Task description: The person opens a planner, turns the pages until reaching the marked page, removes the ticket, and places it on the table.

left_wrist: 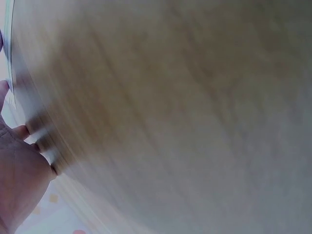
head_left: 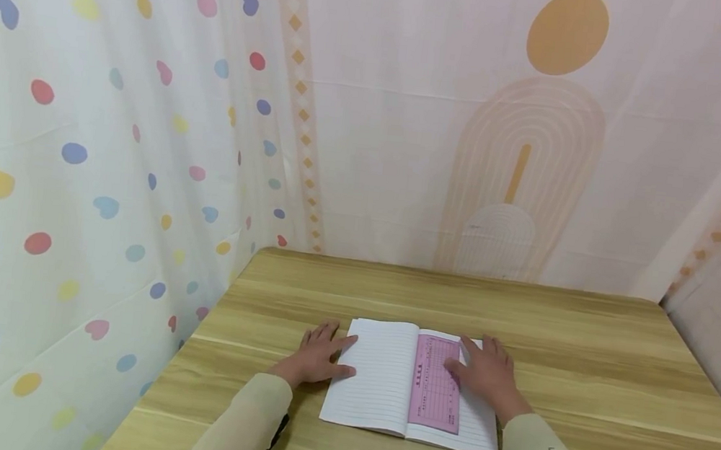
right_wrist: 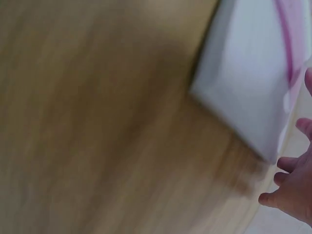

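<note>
An open lined notebook [head_left: 375,371] lies on the wooden table, and a pink printed form slip [head_left: 436,384] rests on its right page. My left hand [head_left: 320,355] is spread at the notebook's left edge, with thumb and index finger over the page margin and the other fingers on the table. Over the right page is my right hand [head_left: 488,370], its thumb at the slip's right edge and its fingers extended toward the page's top corner. In the right wrist view, the notebook's white page [right_wrist: 243,73] and the pink slip [right_wrist: 288,39] show beside the outstretched fingers [right_wrist: 287,163].
The wooden table [head_left: 613,380] spreads out on all sides of the notebook. Behind it hangs a pale curtain [head_left: 394,148] with arch shapes, and at the left a curtain with coloured dots and hearts [head_left: 108,208].
</note>
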`<action>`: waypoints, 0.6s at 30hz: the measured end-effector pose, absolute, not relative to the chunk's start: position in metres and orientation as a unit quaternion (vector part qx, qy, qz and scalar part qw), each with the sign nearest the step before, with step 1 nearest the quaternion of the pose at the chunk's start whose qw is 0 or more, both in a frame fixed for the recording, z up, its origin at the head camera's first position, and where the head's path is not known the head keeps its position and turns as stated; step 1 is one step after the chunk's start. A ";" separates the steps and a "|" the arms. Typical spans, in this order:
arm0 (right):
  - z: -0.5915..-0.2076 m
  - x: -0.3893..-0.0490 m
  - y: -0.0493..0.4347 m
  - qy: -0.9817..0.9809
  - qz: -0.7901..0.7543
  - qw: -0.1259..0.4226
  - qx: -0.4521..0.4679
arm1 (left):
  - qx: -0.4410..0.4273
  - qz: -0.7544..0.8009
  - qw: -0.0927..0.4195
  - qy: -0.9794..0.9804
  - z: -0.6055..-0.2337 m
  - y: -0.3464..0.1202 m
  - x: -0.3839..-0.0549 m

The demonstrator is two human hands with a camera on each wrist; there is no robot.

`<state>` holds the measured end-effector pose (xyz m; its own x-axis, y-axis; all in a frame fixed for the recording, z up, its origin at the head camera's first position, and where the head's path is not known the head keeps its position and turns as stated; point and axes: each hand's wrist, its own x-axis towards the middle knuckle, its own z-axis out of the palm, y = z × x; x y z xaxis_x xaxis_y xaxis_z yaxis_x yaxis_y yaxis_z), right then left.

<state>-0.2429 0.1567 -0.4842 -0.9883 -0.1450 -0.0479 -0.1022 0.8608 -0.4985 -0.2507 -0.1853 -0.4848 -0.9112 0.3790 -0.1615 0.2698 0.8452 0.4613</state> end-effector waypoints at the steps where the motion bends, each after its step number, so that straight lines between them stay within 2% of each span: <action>1: -0.486 -0.243 0.159 0.965 -0.251 0.048 -0.061 | 0.170 0.218 0.124 0.953 -0.485 -0.185 -0.251; 18: -0.489 -0.238 0.160 0.969 -0.227 0.049 -0.081 | 0.170 0.214 0.125 0.954 -0.488 -0.187 -0.254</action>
<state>-0.2384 0.1605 -0.4885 -0.9821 -0.1796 -0.0574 -0.1355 0.8840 -0.4474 -0.2542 -0.1866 -0.4885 -0.9108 0.3780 -0.1661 0.2707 0.8505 0.4509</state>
